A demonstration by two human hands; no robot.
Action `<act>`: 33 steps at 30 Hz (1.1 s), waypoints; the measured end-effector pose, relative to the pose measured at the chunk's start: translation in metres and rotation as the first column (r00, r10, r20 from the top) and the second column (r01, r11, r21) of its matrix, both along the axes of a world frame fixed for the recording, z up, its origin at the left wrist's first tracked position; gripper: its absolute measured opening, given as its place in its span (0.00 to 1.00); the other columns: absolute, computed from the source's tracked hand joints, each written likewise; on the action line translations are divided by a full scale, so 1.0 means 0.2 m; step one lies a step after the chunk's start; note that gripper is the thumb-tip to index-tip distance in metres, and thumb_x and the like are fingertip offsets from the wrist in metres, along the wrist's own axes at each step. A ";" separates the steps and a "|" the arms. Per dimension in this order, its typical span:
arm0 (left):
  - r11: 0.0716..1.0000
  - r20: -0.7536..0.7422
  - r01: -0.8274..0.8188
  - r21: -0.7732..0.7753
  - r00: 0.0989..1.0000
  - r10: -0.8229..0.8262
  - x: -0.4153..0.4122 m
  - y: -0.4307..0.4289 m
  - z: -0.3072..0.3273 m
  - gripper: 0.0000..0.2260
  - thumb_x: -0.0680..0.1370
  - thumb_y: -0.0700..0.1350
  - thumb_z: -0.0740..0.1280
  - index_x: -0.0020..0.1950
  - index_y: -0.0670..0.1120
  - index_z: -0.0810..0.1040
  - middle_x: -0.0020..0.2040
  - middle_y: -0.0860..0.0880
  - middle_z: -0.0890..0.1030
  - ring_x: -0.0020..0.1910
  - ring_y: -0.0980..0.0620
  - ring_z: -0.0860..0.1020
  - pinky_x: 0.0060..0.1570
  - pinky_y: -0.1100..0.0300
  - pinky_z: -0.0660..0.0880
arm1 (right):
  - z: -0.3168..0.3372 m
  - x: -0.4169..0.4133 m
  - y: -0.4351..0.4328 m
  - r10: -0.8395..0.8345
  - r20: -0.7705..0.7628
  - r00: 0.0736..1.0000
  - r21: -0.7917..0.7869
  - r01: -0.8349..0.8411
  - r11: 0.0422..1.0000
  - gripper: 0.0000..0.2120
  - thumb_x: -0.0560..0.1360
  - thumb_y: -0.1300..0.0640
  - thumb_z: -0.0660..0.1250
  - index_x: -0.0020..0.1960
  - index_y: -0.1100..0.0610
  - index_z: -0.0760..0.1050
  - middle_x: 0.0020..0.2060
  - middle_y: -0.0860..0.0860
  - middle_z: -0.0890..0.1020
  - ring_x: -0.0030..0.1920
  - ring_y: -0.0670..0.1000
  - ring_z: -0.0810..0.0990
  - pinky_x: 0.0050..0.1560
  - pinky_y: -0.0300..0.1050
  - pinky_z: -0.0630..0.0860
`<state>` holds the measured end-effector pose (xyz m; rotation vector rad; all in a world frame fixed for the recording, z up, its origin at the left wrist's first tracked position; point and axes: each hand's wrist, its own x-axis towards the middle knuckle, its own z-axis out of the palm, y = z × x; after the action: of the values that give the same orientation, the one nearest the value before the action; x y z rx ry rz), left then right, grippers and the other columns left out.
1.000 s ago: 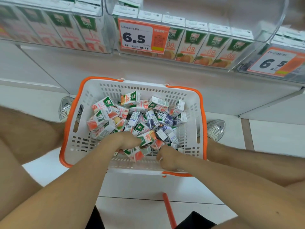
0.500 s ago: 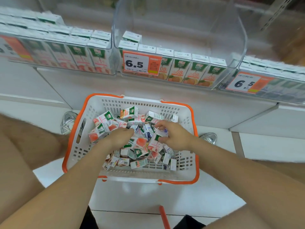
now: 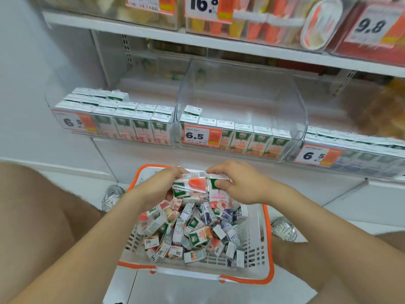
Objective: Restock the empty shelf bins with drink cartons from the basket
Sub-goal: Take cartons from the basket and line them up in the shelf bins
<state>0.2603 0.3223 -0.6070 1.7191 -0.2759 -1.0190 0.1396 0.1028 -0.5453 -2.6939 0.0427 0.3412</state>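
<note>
Both hands (image 3: 162, 185) (image 3: 238, 183) grip cartons (image 3: 195, 187) — above the basket (image 3: 254, 255).

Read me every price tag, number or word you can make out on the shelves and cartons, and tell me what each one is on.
"6.5": tag on the middle bin.
"6 5": tag on the left bin.
"6.5": tag on the right bin.
"16.8": upper-shelf tag.
"9.8": upper-shelf tag.
"08": shelf cartons.
"100%": left-bin cartons.
Barcodes, small print and the basket cartons are too blurred.
</note>
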 end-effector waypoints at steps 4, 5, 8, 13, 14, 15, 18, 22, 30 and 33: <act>0.993 0.093 0.109 -0.036 0.990 -0.106 0.09 0.09 0.32 0.15 0.73 0.54 0.65 0.53 0.45 0.76 0.42 0.46 0.74 0.40 0.49 0.70 0.40 0.55 0.67 | 0.15 0.05 0.09 0.014 0.150 0.989 -0.025 -0.011 1.000 0.21 0.86 0.52 0.60 0.79 0.50 0.68 0.62 0.54 0.76 0.68 0.55 0.70 0.59 0.42 0.63; 0.988 0.144 0.155 -0.016 0.978 -0.151 0.12 0.10 0.38 0.16 0.72 0.52 0.66 0.53 0.43 0.75 0.41 0.48 0.72 0.39 0.50 0.68 0.39 0.55 0.65 | 0.19 0.07 0.11 0.002 0.188 0.982 -0.013 0.001 1.000 0.21 0.87 0.52 0.59 0.79 0.49 0.68 0.62 0.53 0.76 0.67 0.54 0.70 0.59 0.42 0.63; 0.985 0.311 0.166 0.046 0.935 -0.172 0.22 0.20 0.61 0.10 0.77 0.47 0.69 0.51 0.41 0.76 0.42 0.47 0.72 0.39 0.51 0.69 0.37 0.58 0.67 | 0.30 0.16 0.21 -0.064 0.343 0.937 0.077 0.040 0.996 0.20 0.87 0.51 0.58 0.78 0.48 0.69 0.58 0.49 0.73 0.56 0.46 0.72 0.55 0.41 0.62; 1.000 0.488 0.012 -0.015 0.873 -0.003 0.44 0.35 0.91 0.03 0.81 0.42 0.69 0.48 0.45 0.81 0.38 0.48 0.78 0.35 0.51 0.76 0.34 0.58 0.72 | 0.44 0.34 0.40 -0.232 0.560 0.795 0.272 0.088 0.958 0.18 0.85 0.53 0.61 0.74 0.50 0.71 0.56 0.48 0.71 0.38 0.37 0.78 0.43 0.29 0.67; 0.998 0.515 -0.030 -0.051 0.855 0.052 0.48 0.36 0.94 0.02 0.81 0.43 0.70 0.54 0.48 0.81 0.38 0.48 0.79 0.34 0.50 0.77 0.34 0.56 0.73 | 0.47 0.37 0.42 -0.272 0.577 0.770 0.321 0.092 0.943 0.19 0.84 0.55 0.62 0.75 0.51 0.70 0.57 0.49 0.71 0.38 0.34 0.78 0.42 0.25 0.68; 0.994 0.538 -0.073 -0.080 0.836 0.105 0.53 0.37 0.96 0.08 0.81 0.43 0.70 0.59 0.51 0.79 0.39 0.48 0.79 0.34 0.48 0.79 0.34 0.55 0.74 | 0.49 0.41 0.45 -0.303 0.594 0.745 0.349 0.101 0.932 0.20 0.84 0.56 0.63 0.75 0.52 0.70 0.58 0.49 0.71 0.40 0.31 0.77 0.43 0.23 0.68; 0.979 0.632 -0.164 -0.117 0.748 0.201 0.65 0.34 0.97 0.08 0.81 0.46 0.70 0.60 0.53 0.77 0.42 0.49 0.81 0.33 0.46 0.82 0.34 0.54 0.76 | 0.52 0.53 0.47 -0.318 0.642 0.697 0.350 0.102 0.931 0.22 0.82 0.56 0.65 0.75 0.54 0.69 0.59 0.49 0.71 0.49 0.28 0.73 0.46 0.23 0.68; 0.933 0.721 -0.336 -0.131 0.613 0.322 0.80 0.25 0.93 0.05 0.79 0.49 0.71 0.54 0.53 0.83 0.45 0.48 0.84 0.31 0.46 0.85 0.32 0.56 0.81 | 0.51 0.73 0.45 -0.225 0.700 0.677 0.247 0.066 0.967 0.20 0.79 0.51 0.65 0.70 0.54 0.74 0.57 0.48 0.71 0.52 0.43 0.74 0.49 0.33 0.71; 0.947 0.509 -0.318 -0.056 0.807 0.300 1.01 0.14 0.77 0.14 0.71 0.40 0.79 0.55 0.44 0.84 0.48 0.41 0.87 0.40 0.43 0.88 0.47 0.49 0.86 | 0.42 1.10 0.34 -0.041 0.629 0.776 -0.014 0.064 0.998 0.18 0.81 0.51 0.66 0.70 0.53 0.72 0.59 0.50 0.72 0.51 0.59 0.78 0.56 0.58 0.77; 0.963 0.548 -0.271 0.016 0.807 0.218 1.02 0.12 0.76 0.13 0.67 0.36 0.79 0.51 0.41 0.85 0.42 0.41 0.88 0.39 0.44 0.88 0.48 0.49 0.86 | 0.39 1.17 0.34 -0.032 0.580 0.814 -0.057 0.080 0.995 0.18 0.81 0.51 0.65 0.70 0.53 0.73 0.59 0.51 0.73 0.55 0.61 0.78 0.56 0.59 0.78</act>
<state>0.4646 0.3460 -0.4540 2.0485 -0.3580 -0.3367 0.3734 0.1711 -0.4671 -2.7475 -0.0464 -0.5232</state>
